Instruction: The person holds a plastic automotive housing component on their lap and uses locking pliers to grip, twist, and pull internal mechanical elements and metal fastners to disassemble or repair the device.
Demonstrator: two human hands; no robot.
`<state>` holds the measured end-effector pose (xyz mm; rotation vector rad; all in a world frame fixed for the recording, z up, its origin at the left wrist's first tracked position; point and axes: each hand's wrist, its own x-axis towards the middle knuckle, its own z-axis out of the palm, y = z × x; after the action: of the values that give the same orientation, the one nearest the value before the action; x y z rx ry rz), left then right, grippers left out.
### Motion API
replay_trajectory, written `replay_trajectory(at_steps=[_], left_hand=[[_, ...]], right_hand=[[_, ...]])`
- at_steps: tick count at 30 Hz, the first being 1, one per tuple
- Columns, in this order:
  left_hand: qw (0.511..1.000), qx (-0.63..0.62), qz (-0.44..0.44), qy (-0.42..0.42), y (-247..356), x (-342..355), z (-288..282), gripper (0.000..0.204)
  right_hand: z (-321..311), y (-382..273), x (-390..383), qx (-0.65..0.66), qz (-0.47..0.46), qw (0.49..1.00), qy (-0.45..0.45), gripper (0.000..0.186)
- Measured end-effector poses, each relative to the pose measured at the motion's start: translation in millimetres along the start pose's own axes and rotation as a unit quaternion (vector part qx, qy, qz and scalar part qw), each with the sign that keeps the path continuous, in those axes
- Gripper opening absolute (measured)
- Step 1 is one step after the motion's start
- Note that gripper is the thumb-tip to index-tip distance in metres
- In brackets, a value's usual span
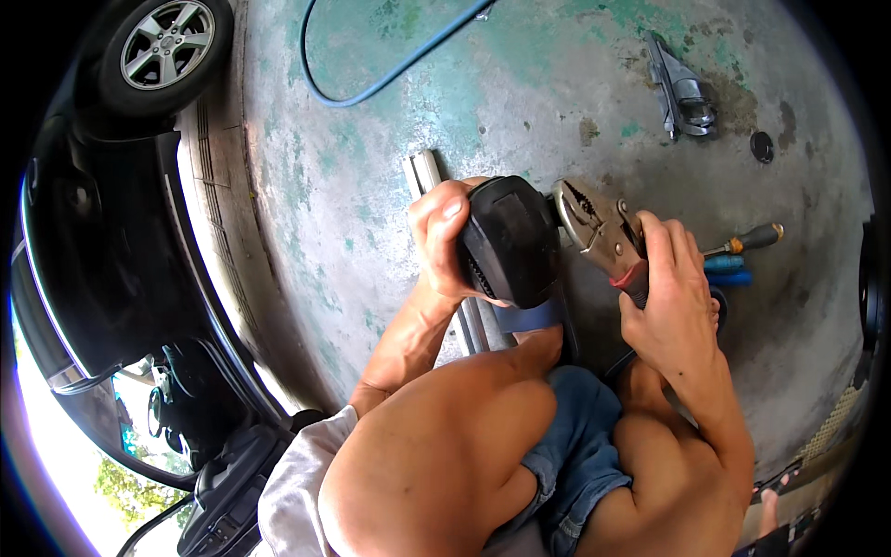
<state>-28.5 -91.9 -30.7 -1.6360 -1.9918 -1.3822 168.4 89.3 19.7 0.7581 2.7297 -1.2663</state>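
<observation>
My left hand [444,232] is wrapped round a black, rounded, box-like plastic part [515,241] and holds it up in front of my knees. I cannot tell what it belongs to. In my right hand [670,302] is a pair of locking pliers [608,237], gripped by the handle. The pliers' toothed jaws point up and to the left, beside the right edge of the black part; whether they touch it is unclear. Behind my left hand a silver metal rail [471,327] runs along the floor, partly covered by my hand and leg.
A screwdriver [756,238] with an orange and grey handle lies right of my right hand, near blue-handled tools [726,269]. Farther off are a grey metal part [685,97], a round black cap [762,147] and a blue hose [399,79]. A black car [102,232] stands on the left.
</observation>
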Motion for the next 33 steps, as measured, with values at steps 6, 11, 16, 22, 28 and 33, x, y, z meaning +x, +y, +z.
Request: replay_trajectory(at_steps=[6,11,16,22,28,33], left_hand=[[0.861,-0.337,-0.381,0.014,2.5,6.7,-12.0,0.047],[0.824,-0.356,-0.441,0.025,1.7,0.0,-24.1,0.052],[0.807,-0.355,-0.473,0.012,4.6,-0.2,-17.7,0.051],[0.961,-0.054,-0.269,0.021,7.7,-2.1,-6.2,0.057],[0.869,-0.253,-0.425,0.027,14.7,21.2,-10.9,0.059],[0.902,-0.211,-0.376,0.009,11.2,17.2,-11.0,0.038]], right_hand=[[-11.1,-11.2,3.6,-0.014,-0.022,0.999,-0.022,0.082],[-4.5,-11.4,5.2,0.023,-0.034,0.999,-0.007,0.082],[-2.0,-9.9,3.1,0.024,-0.019,1.0,0.003,0.082],[0.9,-12.0,2.9,0.025,-0.009,1.0,0.013,0.081],[-1.0,-11.5,3.4,0.023,-0.011,0.999,0.018,0.081],[-1.7,-11.8,5.2,0.008,-0.015,1.0,0.016,0.08]])
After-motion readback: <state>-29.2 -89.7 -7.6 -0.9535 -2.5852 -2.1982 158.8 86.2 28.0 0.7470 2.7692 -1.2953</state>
